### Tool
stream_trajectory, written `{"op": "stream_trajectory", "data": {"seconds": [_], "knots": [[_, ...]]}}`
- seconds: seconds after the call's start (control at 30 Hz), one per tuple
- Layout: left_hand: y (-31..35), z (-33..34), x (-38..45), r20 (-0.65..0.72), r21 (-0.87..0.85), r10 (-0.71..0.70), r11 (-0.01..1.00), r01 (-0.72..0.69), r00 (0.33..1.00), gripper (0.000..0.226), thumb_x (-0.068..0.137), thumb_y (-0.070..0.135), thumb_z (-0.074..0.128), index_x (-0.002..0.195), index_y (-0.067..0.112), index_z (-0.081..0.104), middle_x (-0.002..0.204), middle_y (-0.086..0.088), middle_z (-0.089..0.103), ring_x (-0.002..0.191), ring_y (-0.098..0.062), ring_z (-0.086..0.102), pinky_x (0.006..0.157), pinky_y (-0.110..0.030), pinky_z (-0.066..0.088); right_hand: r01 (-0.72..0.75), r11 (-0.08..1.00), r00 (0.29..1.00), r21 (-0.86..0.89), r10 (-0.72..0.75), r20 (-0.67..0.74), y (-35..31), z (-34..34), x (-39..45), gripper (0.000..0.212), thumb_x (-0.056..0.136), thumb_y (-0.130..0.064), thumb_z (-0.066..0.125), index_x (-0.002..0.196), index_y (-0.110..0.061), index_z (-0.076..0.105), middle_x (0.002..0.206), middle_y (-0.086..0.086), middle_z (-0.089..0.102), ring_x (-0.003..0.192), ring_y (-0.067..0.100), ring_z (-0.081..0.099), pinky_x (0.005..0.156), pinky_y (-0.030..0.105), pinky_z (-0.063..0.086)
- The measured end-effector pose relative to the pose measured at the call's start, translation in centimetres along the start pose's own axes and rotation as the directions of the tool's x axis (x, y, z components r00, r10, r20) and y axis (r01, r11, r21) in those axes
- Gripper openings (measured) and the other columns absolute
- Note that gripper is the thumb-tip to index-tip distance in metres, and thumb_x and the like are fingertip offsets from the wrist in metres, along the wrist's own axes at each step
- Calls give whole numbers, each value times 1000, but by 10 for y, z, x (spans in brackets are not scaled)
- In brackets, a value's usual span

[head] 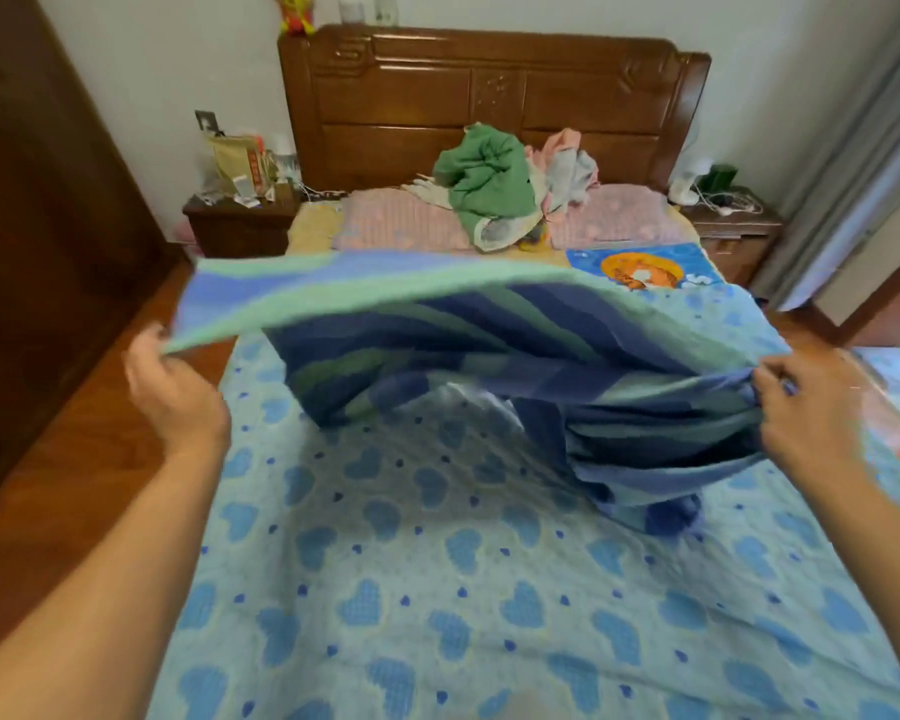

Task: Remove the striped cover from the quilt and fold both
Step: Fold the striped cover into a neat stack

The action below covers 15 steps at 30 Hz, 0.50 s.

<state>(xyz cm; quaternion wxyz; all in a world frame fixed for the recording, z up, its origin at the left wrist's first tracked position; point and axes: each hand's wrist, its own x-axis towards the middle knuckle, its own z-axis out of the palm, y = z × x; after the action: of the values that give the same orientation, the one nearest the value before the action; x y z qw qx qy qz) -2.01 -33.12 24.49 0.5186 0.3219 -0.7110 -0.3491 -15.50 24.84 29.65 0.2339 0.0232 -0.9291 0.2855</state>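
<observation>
Looks about halfway: striped cover point(489, 324) apparently off, held spread above the bed point(437, 589), left hand point(170, 387) and right hand point(796, 413) each pinching an edge, folding still to do, quilt not identifiable.

No text, label or number is legible anywhere in this blurred view.

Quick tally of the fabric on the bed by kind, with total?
Striped cover, held up by left hand and right hand: 1
Heart-print sheet: 1
Pink pillows: 2
Crumpled green cloth: 1
Crumpled pink and grey cloth: 1
Total: 6
</observation>
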Motion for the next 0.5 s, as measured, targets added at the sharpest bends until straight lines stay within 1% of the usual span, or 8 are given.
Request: {"op": "stream_trajectory", "data": {"seconds": [0.07,0.13,0.2,0.27,0.3,0.33,0.4,0.5], "knots": [[-50,-27,-58,186,317,-98,948,34,978,32,95,5,42,122,0,58,130,-24,54,116,-38,51,101,-44,41,-42,999,995,-16,44,89,9,8,-16,10,94,-13,59,90,-10,67,95,17,70,93,37,64,80,38,43],[-95,-52,-111,392,681,-334,732,-26,857,25,92,7,50,113,2,63,122,-24,58,110,-43,57,93,-50,48,-55,998,990,-28,58,131,11,12,-30,8,93,-13,61,94,-12,69,97,14,72,95,36,66,85,41,46],[-114,-66,-156,579,811,-626,508,-289,523,35,98,16,47,128,3,60,135,-20,57,124,-36,56,101,-41,47,9,999,988,-31,-4,152,2,10,-39,7,92,-15,64,93,-16,71,96,8,74,93,32,67,84,38,47],[-94,-55,-179,661,709,-737,549,-442,145,43,105,23,40,142,6,49,149,-11,49,135,-25,48,105,-27,37,138,990,966,-6,-133,222,-15,6,-45,8,90,-15,68,92,-20,73,93,3,75,90,27,69,83,38,50],[-76,-39,-188,663,704,-747,601,-379,46,43,105,25,42,143,7,48,149,-9,48,134,-23,49,103,-25,36,216,976,939,13,-211,273,-26,6,-48,7,90,-15,69,92,-21,73,92,0,75,88,24,69,82,38,51],[-54,-20,-197,728,651,-685,685,-327,16,42,103,25,47,142,9,50,148,-9,50,132,-22,50,101,-25,38,285,958,903,34,-281,324,-39,5,-50,6,90,-17,69,92,-21,73,91,-2,75,87,20,69,80,36,52],[4,15,-210,887,462,-456,871,-170,75,39,100,26,54,137,13,55,140,-6,57,127,-22,55,102,-28,42,371,925,838,76,-369,402,-65,6,-51,6,92,-21,67,94,-23,73,91,-6,74,85,15,68,77,33,51],[109,45,-233,946,47,-58,998,41,320,34,94,47,55,125,34,57,118,16,64,108,-5,62,90,-27,50,416,903,780,106,-414,468,-93,3,-54,8,93,-24,65,94,-26,72,87,-10,72,80,12,66,74,32,52]]}}
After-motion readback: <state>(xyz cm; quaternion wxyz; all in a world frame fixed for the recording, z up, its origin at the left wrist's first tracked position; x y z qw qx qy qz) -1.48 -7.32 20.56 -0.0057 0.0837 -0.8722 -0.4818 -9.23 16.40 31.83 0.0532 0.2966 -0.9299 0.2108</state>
